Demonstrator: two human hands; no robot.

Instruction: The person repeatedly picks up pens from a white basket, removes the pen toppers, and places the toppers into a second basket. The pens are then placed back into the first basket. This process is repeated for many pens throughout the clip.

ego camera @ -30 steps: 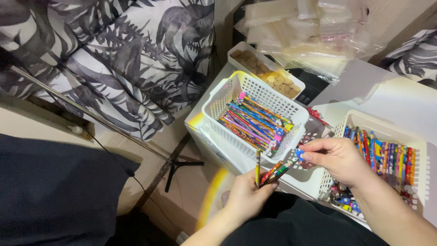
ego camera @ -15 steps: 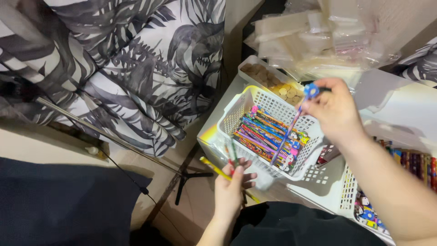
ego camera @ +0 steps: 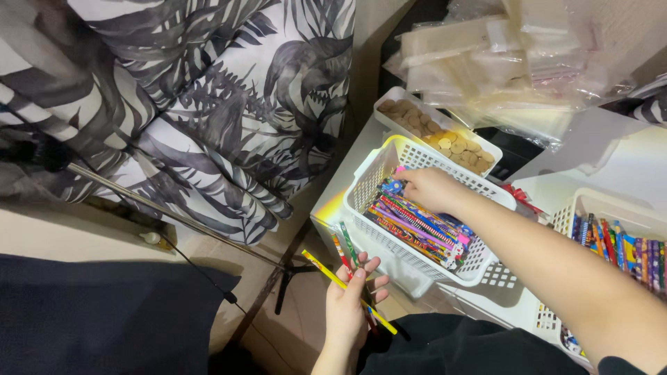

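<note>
Hands: L (ego camera: 347, 305) w/ pencils (ego camera: 345, 285), R (ego camera: 429, 187) in basket (ego camera: 372, 173)

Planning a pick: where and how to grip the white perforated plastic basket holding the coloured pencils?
Grip the white perforated plastic basket by its thick rolled rim, probably at the near short end, coming from above. The walls flare outward and the rim overhangs, giving a lip; the right hand and coloured pencils fill the inside.
</note>
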